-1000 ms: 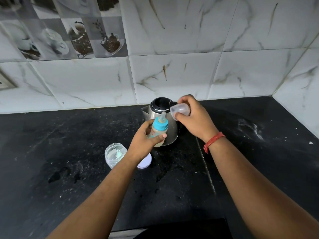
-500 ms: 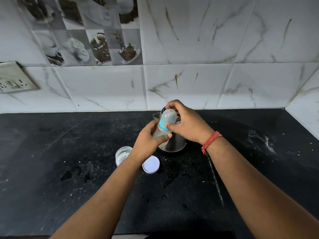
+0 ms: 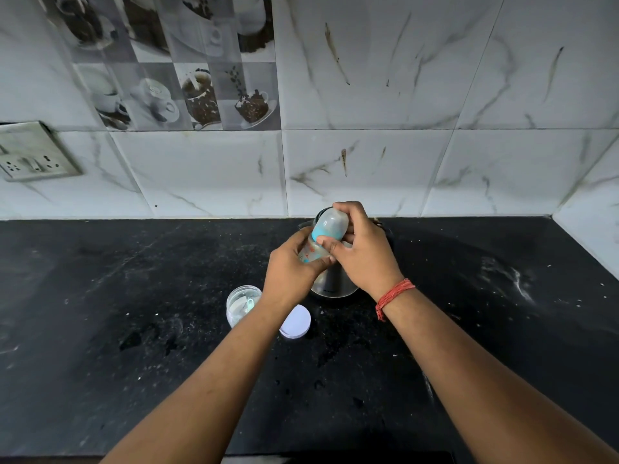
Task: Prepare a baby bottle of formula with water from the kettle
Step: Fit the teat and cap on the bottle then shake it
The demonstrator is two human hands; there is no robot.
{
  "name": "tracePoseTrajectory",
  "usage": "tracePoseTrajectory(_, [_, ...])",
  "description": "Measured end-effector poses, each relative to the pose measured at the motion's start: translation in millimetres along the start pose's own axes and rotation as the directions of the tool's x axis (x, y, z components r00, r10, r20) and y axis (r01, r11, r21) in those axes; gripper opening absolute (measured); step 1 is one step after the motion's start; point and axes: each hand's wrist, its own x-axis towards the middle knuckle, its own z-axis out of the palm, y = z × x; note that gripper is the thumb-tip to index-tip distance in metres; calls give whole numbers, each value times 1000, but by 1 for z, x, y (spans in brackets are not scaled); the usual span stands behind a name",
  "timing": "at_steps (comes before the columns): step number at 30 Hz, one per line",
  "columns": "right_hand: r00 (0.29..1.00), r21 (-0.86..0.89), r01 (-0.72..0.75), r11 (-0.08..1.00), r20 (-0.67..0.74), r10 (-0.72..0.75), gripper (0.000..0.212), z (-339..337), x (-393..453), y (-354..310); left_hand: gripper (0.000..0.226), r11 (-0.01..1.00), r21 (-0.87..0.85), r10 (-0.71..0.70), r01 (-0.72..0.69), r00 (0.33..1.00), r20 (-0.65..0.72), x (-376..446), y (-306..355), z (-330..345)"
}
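Baby bottle (image 3: 316, 251): held above table centre, kettle (image 3: 335, 283) behind. Left hand (image 3: 289, 276) grasps body; right hand (image 3: 360, 251) grips clear cap (image 3: 330, 224). Step, likely: capping. Next: shake. Formula jar (image 3: 243, 304) at bottle's 7 o'clock.

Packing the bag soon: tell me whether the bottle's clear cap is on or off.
On. The clear cap sits over the blue collar of the bottle, under the right hand; the left hand grips the body.

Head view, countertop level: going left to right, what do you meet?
Wall socket plate → open clear jar → white lid lying flat → left hand → baby bottle held in both hands → right hand → red wrist thread. The kettle sits behind the hands, so its place is unclear.
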Motion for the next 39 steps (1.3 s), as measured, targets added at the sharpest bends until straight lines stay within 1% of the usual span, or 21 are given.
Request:
tracePoseTrajectory(2, [1000, -19, 11, 1000, -21, -12, 57, 2, -1, -2, 54, 1000, 10, 13, -12, 1000, -23, -1, 5, 1])
tracePoseTrajectory(5, [999, -75, 31, 997, -20, -33, 60, 3, -2, -4, 50, 999, 42, 22, -22, 1000, -10, -1, 9, 0])
tracePoseTrajectory(7, [999, -107, 31, 994, 39, -27, 67, 2, -3, -4, 47, 998, 64, 24, -25, 1000, 17, -1, 9, -2])
tracePoseTrajectory(12, [979, -72, -1, 997, 202, 15, 82, -11, -2, 0, 47, 997, 72, 16, -24, 994, 107, 4, 10, -10])
tracePoseTrajectory(15, [967, -33, 6, 999, 255, 2, 93, -22, 2, -3, 51, 1000, 6, 12, -13, 987, 163, 5, 14, -15])
tracePoseTrajectory(17, [967, -6, 7, 1000, 253, -5, 97, -27, 7, -4, 50, 997, -77, 12, 5, 977, 211, 5, 19, -17])
tracePoseTrajectory(19, [973, 62, -2, 998, 228, -12, 95, -32, 12, -3, 49, 989, -143, 14, 22, 970, 242, 5, 24, -18])
tracePoseTrajectory(22, [987, 149, -19, 989, 162, -6, 88, -38, 17, -2, 49, 986, -166, 40, 1, 969, 245, 9, 32, -18])
tracePoseTrajectory(24, [992, 216, -44, 975, 122, 18, 85, -41, 20, -3, 42, 992, -121, 71, -46, 973, 219, 13, 35, -19])
tracePoseTrajectory(26, [996, 263, -69, 962, 73, 52, 83, -44, 23, -7, 36, 992, 19, 118, -124, 975, 190, 17, 38, -22])
tracePoseTrajectory(27, [996, 276, -79, 958, 50, 68, 83, -47, 24, -9, 42, 973, 145, 151, -177, 973, 176, 20, 39, -25])
tracePoseTrajectory(28, [996, 283, -86, 955, 35, 79, 82, -48, 25, -11, 51, 930, 286, 193, -233, 968, 160, 23, 39, -27])
tracePoseTrajectory(29, [996, 283, -89, 955, 25, 85, 82, -50, 26, -12, 59, 862, 427, 233, -273, 962, 144, 26, 39, -30])
tracePoseTrajectory(30, [996, 278, -88, 956, 16, 87, 81, -52, 28, -13, 64, 791, 540, 259, -288, 957, 132, 30, 40, -32])
tracePoseTrajectory(32, [995, 304, -97, 948, 7, 99, 79, -56, 30, -17, 73, 666, 694, 273, -273, 955, 114, 35, 45, -37])
tracePoseTrajectory(34, [993, 368, -113, 923, 14, 116, 77, -59, 31, -21, 79, 551, 787, 319, -280, 941, 111, 40, 47, -40])
tracePoseTrajectory(36, [992, 410, -122, 904, 15, 126, 75, -62, 31, -27, 79, 462, 839, 370, -287, 922, 112, 43, 50, -43])
tracePoseTrajectory(39, [993, 422, -113, 899, 5, 122, 73, -65, 32, -35, 77, 393, 877, 412, -275, 906, 99, 45, 54, -46])
